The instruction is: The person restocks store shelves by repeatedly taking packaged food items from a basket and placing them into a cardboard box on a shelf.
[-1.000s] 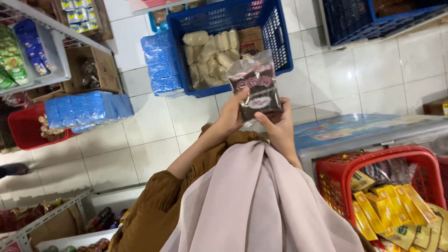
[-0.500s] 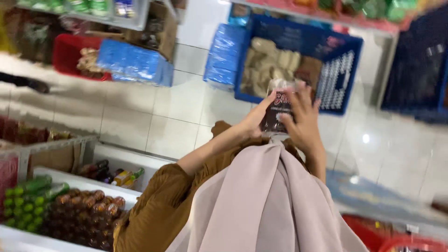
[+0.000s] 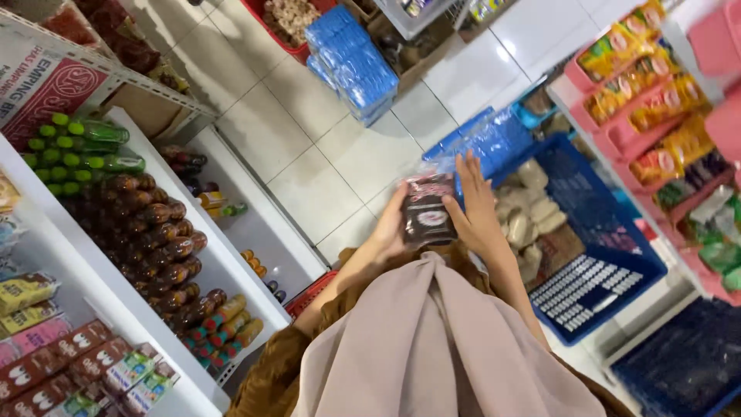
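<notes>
Both hands hold one small packet [image 3: 429,210] out in front of the chest, above the white tiled floor [image 3: 332,166]. The packet is dark, glossy plastic film, roughly rectangular, with a pale oval patch on its face and a crinkled top edge.

Left hand [image 3: 392,228]: fingers wrapped behind the packet's left edge, thumb at the front, grasping it. Right hand [image 3: 472,207]: palm flat against the packet's right side, fingers straight and pointing away, pressing rather than curling. Brown sleeves run back from both wrists; a smooth beige cloth [image 3: 432,347] hangs in soft folds over the near chest.

Just right of the hands, on the floor, a blue plastic crate [image 3: 610,232] with lattice walls holds pale, lumpy bagged goods. Far behind it lie stacks of blue film-wrapped packs [image 3: 351,62], blocky and shiny, and a red basket [image 3: 266,23] beyond them.

Left side: a white metal shelf [image 3: 231,262] carries rows of dark brown bottles [image 3: 154,232] with rounded shoulders, green-capped bottles [image 3: 77,147] farther off, and flat red cartons [image 3: 54,363] nearest. Right side: pink racks [image 3: 625,131] hold yellow and orange crinkly sachets [image 3: 656,85]. A second, darker blue crate [image 3: 687,363] sits at the near right corner.
</notes>
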